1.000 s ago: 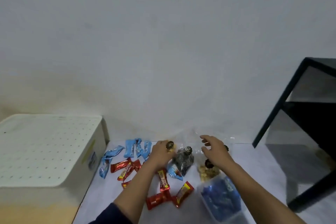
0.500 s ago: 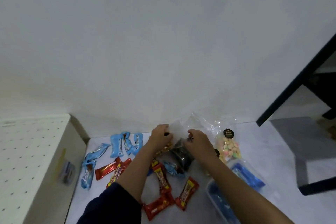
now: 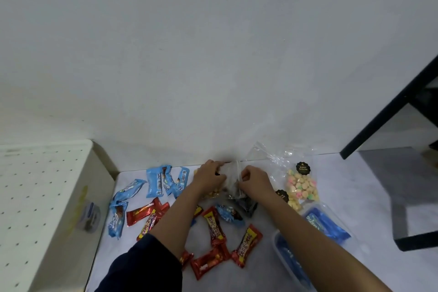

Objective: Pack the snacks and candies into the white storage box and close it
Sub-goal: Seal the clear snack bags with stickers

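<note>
Currently: both hands pinched on one clear snack bag, centre of frame, by the wall.

Left hand (image 3: 209,176) and right hand (image 3: 254,179), fingers curled shut, grip the gathered top of a clear plastic bag (image 3: 232,179) between them; its contents are too blurred to tell. White storage box (image 3: 47,208), lid on, fills the lower left. Blue wrapped snacks (image 3: 155,182) lie left of the hands; red wrapped bars (image 3: 214,225) lie scattered below, on the pale floor (image 3: 360,197). A bag of pastel candies (image 3: 301,185) sits to the right, with a clear tub of blue packets (image 3: 324,225) at lower right.
</note>
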Available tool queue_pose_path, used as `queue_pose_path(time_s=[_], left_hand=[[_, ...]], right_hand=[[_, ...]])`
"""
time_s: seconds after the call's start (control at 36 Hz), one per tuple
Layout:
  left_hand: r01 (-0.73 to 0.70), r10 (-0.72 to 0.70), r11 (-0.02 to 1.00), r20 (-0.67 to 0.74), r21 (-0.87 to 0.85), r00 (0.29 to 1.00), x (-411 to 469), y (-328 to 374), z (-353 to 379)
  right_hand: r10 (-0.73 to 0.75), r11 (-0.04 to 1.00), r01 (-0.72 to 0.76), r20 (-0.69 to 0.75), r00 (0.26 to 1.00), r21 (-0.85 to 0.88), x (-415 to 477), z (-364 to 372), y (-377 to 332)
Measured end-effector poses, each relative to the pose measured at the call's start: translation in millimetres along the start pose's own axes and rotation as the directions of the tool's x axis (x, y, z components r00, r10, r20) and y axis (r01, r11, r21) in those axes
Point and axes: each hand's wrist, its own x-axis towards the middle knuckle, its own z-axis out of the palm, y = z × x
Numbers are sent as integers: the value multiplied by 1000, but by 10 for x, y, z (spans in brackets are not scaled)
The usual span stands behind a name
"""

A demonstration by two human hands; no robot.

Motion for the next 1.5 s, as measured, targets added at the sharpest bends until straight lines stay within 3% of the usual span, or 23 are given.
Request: queue_pose_path(time_s=[0.22,0.31,0.44,0.56,0.81,1.0,1.33,1.5], left_hand=[[-45,37,997,-127,-60,991,-130,-27,-106],[-86,55,980,-171,-177,984,-274,-35,-229],[-251,154,885,-264,-392,952,-570,-37,-492],[-326,181,777,-304,-539,935,-787,61,-708],[-543,252,688,-543,-482,801,-1127,652,-1227],[-677,284,598,-677,-428,679,-1275,1066,-1434],[-664,237,530,-660,-528,713,-1301,1256,-1206],[-635,228,627,-673,-452,704,-1322,1307,-1112]], right_hand=[[-105,989,109,-48,993,103,-69,-40,-127],[-181,964,183,-29,983,190,-107,-151,-283],[-327,935,307,99,940,179,-247,-397,-565],[-424,899,411,63,903,152,-337,-632,-762],[-577,790,574,-58,815,215,-558,-1237,-1365],[-544,723,591,-232,806,358,-650,-1495,-1418],[-483,796,547,-273,832,257,-825,-1533,-1266],[-507,814,558,-270,818,161,-896,-1574,-1232]])
